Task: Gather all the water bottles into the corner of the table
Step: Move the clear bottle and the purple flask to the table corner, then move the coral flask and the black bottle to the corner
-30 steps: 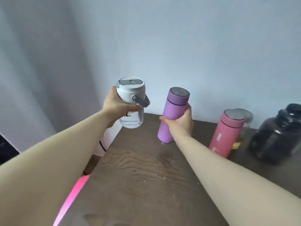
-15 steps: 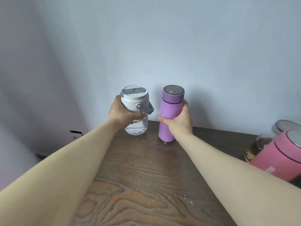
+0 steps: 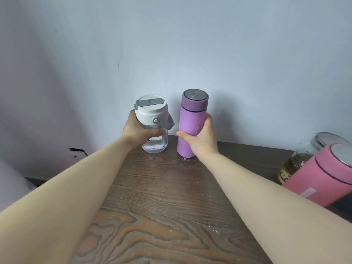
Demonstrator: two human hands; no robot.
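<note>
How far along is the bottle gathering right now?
Nothing is let go yet. In hand: the left hand grips the clear bottle and the right hand the purple bottle, both at the table's back corner. Left: the pink bottle and glass jar.

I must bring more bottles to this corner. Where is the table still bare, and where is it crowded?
Bare: the wood between the purple bottle and the pink bottle, and the near wood between both forearms. Crowded: the right edge, around the pink bottle and glass jar.
</note>
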